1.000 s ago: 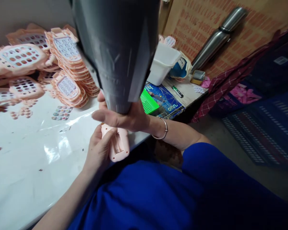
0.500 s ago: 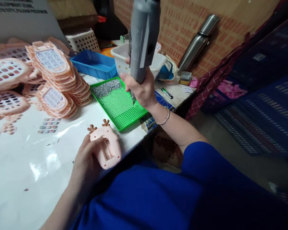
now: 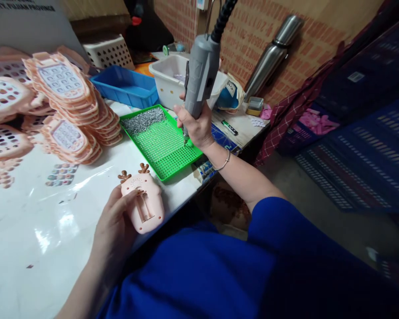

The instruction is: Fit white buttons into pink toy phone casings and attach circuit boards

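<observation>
A pink toy casing (image 3: 152, 199) with brown antlers and a battery slot facing up is held in my left hand (image 3: 117, 217), the thumb lying across its back near the table's front edge. My right hand (image 3: 197, 126) grips a grey electric screwdriver (image 3: 202, 66) upright, its tip pointing down over the right part of a green perforated tray (image 3: 168, 166). Small silver screws (image 3: 144, 121) are heaped at the tray's far end. The screwdriver tip is apart from the casing.
Stacks of pink casing parts (image 3: 64, 84) stand at the left, with small button pieces (image 3: 61, 175) before them. Behind the tray are a blue bin (image 3: 124, 86) and a white bin (image 3: 168, 84). A steel flask (image 3: 272, 57) leans at the back right.
The screwdriver and my right hand are lower in view, and its cable now shows. The whole scene has shifted slightly left. My left hand still holds the casing.
</observation>
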Demonstrator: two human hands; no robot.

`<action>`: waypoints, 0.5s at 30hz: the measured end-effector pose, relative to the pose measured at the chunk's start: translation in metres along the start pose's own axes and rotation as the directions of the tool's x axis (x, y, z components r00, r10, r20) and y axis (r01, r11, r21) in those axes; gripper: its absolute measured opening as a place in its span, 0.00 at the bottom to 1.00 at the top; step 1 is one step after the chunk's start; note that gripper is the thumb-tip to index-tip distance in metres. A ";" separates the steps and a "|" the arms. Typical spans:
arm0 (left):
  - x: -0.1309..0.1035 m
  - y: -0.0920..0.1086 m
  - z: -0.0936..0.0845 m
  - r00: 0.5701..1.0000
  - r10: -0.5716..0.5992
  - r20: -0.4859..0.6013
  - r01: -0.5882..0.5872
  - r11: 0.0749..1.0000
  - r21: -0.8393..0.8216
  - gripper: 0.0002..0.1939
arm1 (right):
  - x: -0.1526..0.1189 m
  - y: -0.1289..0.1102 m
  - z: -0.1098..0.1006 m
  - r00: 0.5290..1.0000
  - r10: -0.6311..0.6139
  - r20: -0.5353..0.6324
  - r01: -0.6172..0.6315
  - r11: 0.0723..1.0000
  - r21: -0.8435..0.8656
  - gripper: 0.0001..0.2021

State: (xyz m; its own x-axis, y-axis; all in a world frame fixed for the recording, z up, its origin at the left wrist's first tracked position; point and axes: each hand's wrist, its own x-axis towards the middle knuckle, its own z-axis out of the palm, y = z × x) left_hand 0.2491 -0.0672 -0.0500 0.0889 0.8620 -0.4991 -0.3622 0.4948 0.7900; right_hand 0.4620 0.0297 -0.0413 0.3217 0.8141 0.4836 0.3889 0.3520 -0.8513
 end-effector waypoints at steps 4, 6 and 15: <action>0.001 -0.001 -0.001 1.000 -0.009 0.016 0.009 1.000 -0.010 0.25 | -0.001 -0.003 -0.001 0.999 -0.011 -0.034 0.015 0.994 0.108 0.27; 0.000 -0.001 -0.002 1.000 -0.020 0.020 0.020 1.000 -0.012 0.25 | 0.000 -0.005 -0.001 0.999 0.008 -0.039 -0.002 0.991 0.131 0.28; -0.003 -0.003 -0.005 0.996 -0.023 0.085 0.027 0.999 -0.047 0.25 | -0.010 -0.065 0.017 0.994 -0.107 0.010 0.094 0.909 0.407 0.25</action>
State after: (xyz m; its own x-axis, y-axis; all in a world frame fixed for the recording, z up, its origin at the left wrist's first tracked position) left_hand 0.2452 -0.0716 -0.0526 0.1756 0.8569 -0.4847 -0.4030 0.5118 0.7587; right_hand 0.4187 0.0069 0.0058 0.2693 0.7764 0.5697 0.0325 0.5839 -0.8111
